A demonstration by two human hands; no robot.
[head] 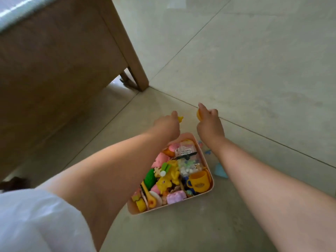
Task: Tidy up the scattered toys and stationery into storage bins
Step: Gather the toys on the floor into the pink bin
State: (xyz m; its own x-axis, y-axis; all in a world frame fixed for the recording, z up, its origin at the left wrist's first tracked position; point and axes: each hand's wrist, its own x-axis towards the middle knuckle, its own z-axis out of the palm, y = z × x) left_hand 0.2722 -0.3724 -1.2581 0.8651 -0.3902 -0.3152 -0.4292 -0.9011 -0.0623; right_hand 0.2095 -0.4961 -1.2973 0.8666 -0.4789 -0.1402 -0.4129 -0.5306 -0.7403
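Pink, our storage bin (pixel 211 186) sits on the floor (pixel 254 70), crammed with toys. At its twelve o'clock, our left hand (pixel 166 127) pinches a yellow toy (pixel 180 118); at one o'clock, our right hand (pixel 209 122) grips an orange toy (pixel 198 115).

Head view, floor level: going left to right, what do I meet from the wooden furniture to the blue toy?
wooden furniture → left hand pinching a small yellow toy → right hand holding a small orange toy → blue toy on the floor, right of the bin.
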